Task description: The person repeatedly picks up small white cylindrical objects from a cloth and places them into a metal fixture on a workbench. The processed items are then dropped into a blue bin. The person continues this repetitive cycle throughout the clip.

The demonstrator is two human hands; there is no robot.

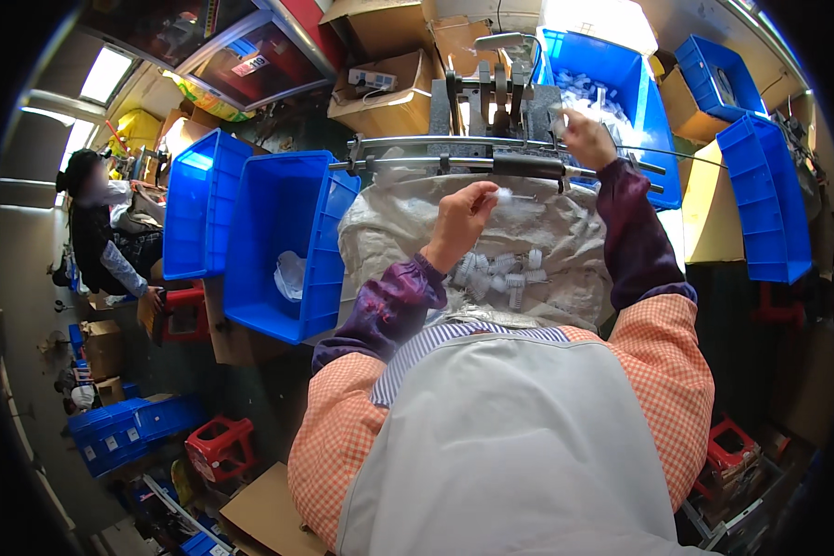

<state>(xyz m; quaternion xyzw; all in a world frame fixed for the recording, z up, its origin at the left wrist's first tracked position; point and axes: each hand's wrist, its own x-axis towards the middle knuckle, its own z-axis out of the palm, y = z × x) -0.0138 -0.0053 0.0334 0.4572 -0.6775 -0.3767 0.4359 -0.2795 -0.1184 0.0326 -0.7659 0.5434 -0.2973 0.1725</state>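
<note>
My left hand (461, 221) is closed in a pinch over my lap. A small white bristled brush head (505, 196) with a thin stem sticks out of its fingertips. My right hand (588, 139) is raised at the right end of the machine, its fingers drawn together. Something small and pale shows at its fingertips, too blurred to name. Between my arms a wrinkled pale cloth (380, 222) lies under the machine's front bars. Several white bristled brush heads (500, 275) lie in a loose pile on it.
Ahead stands a machine with metal rails (417, 164). Behind its right end, a blue bin (656, 120) holds many small white pieces. A deep blue bin (278, 204) with a white plastic bag stands at left. Another person (102, 232) sits at far left, near a red stool (221, 447).
</note>
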